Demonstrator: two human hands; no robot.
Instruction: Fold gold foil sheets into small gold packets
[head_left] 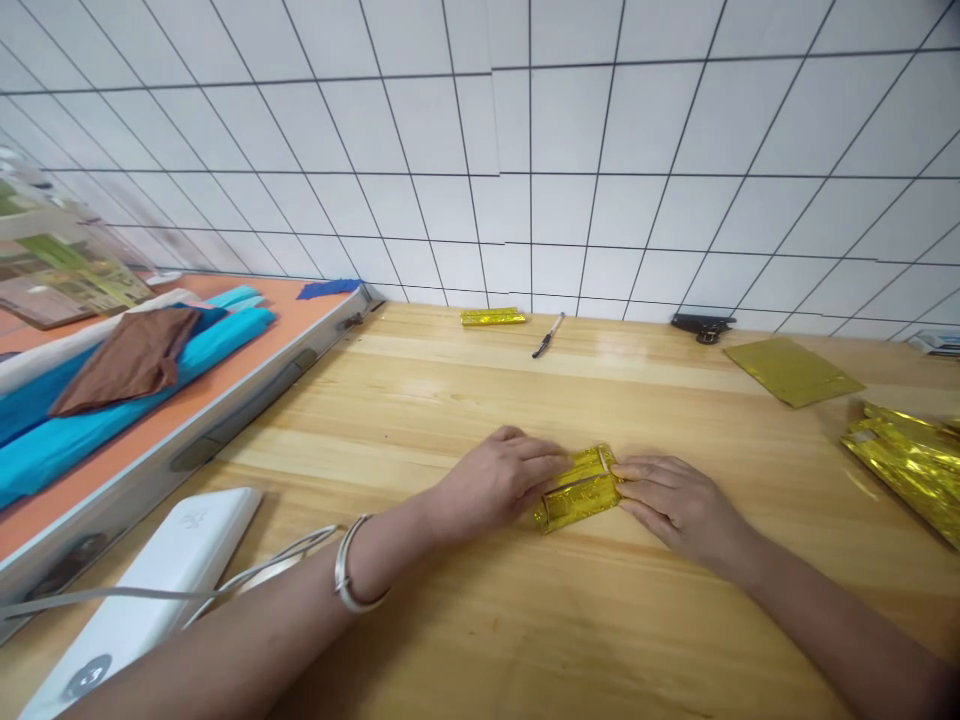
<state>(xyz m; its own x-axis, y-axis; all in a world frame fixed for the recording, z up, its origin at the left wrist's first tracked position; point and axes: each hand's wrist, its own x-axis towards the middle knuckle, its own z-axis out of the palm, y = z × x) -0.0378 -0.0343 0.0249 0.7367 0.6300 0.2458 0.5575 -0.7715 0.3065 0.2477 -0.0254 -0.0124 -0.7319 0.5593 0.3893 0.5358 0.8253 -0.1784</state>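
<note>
A small folded piece of shiny gold foil [589, 492] lies on the wooden table in front of me, with a thin pale strip across its middle and another at its right end. My left hand [514, 472], a silver bangle at its wrist, has curled fingers gripping the left end; the fingertips are partly hidden. At the right edge, the fingers of my right hand [671, 498] are pressed together on the foil, slightly blurred.
Along the tiled wall lie a gold foil roll [493, 317], a pen [549, 336] and a black clip [703, 327]. Gold sheets [795, 370] and crinkled foil [911, 465] are on the right. At left are a white device [150, 600], a cable and blue rolls [225, 345] with brown material [127, 360].
</note>
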